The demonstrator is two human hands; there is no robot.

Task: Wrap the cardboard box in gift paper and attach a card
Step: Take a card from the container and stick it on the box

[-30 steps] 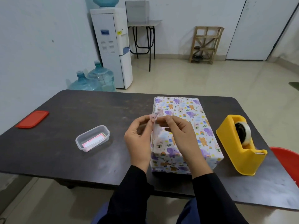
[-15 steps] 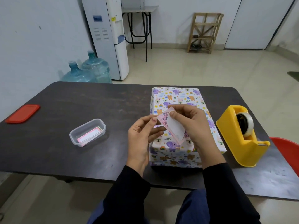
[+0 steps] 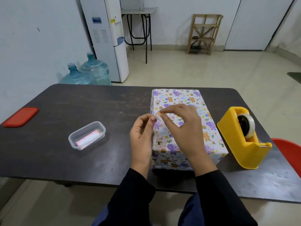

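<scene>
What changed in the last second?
The card, flat in the right hand half a second ago, is now edge-on, pinched by it and the left hand above the left edge of the box. Box, tape dispenser, tub and lid stayed put.

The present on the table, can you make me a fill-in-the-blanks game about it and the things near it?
The tape dispenser is ____.
The lid lying apart from the tub is ____.
The box has paper with purple ____ on it.
The left hand and right hand, in ____ sleeves, pinch the card.

Missing words: yellow; red; elephants; black.
</scene>
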